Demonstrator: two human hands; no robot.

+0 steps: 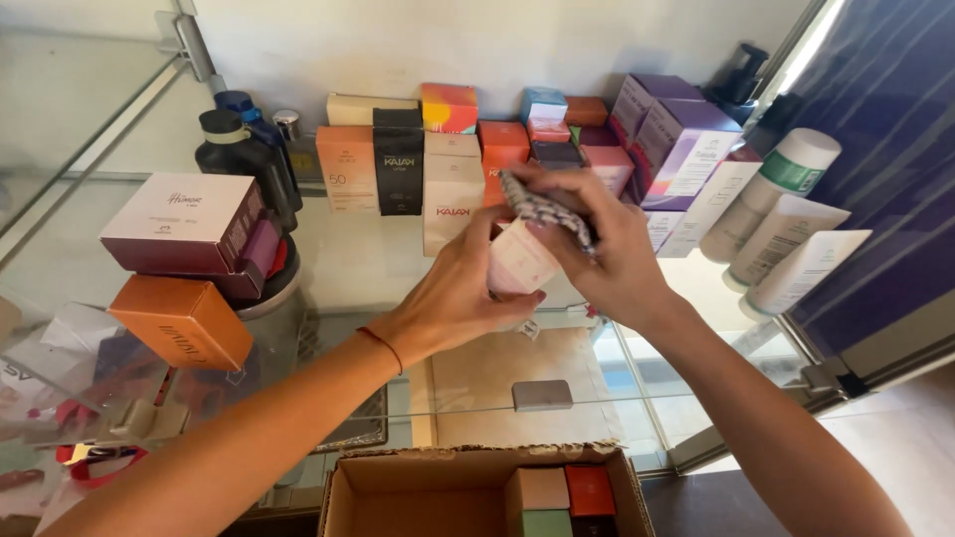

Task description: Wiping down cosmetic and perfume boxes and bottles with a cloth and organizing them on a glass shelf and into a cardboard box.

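My left hand (453, 293) grips a small pale pink box (517, 262) from the side, above the glass shelf (348, 264). My right hand (607, 249) presses a patterned grey-white cloth (547, 211) against the top of that box. Both hands meet over the middle of the shelf, just in front of a row of upright cartons.
Orange, black, cream and purple boxes (453, 199) line the shelf's back. A dark bottle (234, 149) and stacked maroon and orange boxes (184, 224) stand left. White tubes (786, 214) lean at right. An open cardboard box (487, 492) with small boxes sits below.
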